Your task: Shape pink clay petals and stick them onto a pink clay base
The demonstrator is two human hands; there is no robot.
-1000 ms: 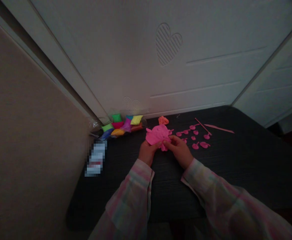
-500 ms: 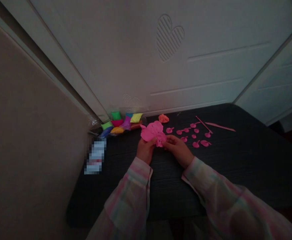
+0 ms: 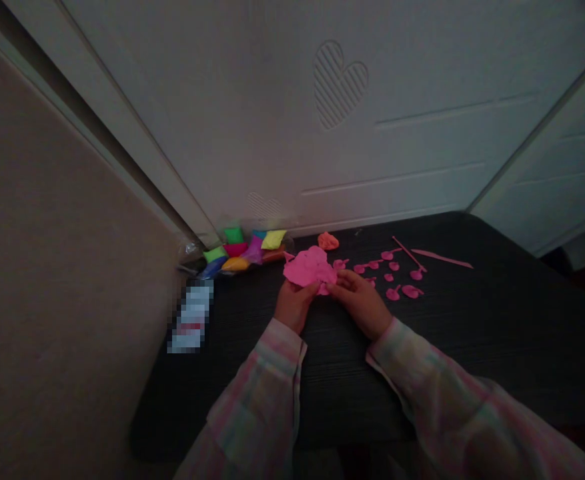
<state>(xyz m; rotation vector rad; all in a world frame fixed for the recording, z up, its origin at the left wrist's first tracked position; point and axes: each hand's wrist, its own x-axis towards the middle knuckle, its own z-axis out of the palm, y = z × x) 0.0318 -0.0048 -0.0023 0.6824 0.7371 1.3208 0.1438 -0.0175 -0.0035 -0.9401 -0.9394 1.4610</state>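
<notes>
A flattened, uneven sheet of pink modelling clay [image 3: 308, 267] is held up over the dark table between both hands. My left hand [image 3: 293, 307] grips its lower left edge, thumb on top and the other fingers hidden beneath. At the lower right edge, my right hand [image 3: 362, 303] pinches the clay between thumb and fingers. To the right lie several small pink clay pieces [image 3: 393, 293], rounded with thin tails. A lump of orange clay [image 3: 328, 241] rests just behind the sheet.
Packets of coloured clay [image 3: 235, 264] lie at the back left, against the white panel [image 3: 252, 120]. A blurred pale packet [image 3: 192, 317] is at the left edge of the dark table [image 3: 337, 393]. Two pink modelling tools [image 3: 442, 258] lie at the back right.
The pink clay sheet first shifted left, its lower right edge coming away from my right thumb. Now my right fingers close on that edge again. The small pieces stay where they were.
</notes>
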